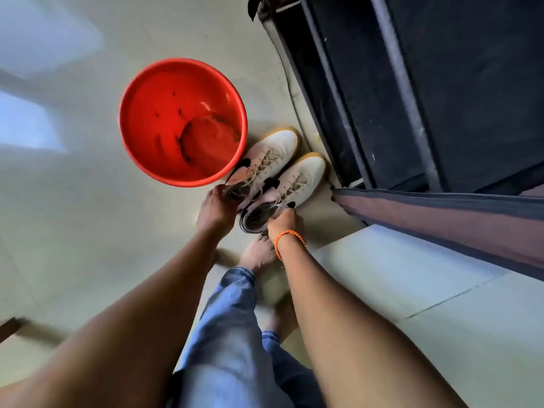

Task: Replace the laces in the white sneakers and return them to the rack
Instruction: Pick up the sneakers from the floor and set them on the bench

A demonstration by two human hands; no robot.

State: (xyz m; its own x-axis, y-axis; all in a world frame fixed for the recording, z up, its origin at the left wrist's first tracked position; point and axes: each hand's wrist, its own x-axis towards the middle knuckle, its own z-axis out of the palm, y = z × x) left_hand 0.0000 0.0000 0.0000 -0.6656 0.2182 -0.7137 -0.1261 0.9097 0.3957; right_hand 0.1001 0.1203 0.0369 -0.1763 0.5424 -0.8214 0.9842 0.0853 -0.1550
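Bare forearms reach down: the left hand (216, 210) grips one white gum-soled lace-up sneaker (265, 163) at its heel; the right hand (284, 220) apparently pinches the other sneaker (290, 184), beside a red plastic bucket (182, 122).

Both arms reach down, left hand (216, 212) and right hand (284, 222) with fingers apparently curled.

Brightness: we see soft, moderate daylight, with the floor (73, 201) pale and evenly lit.
Source: we read pale bluish patches on the floor at upper left as window light.
Shadows: we find the rack (441, 83) nearly black, detail lost.
Glare: we note a mild sheen inside the red bucket (182, 122).
Blur: we see forearms and jeans (229, 334) smeared near the bottom edge.
Distortion: we see straight edges bow towards the corners.
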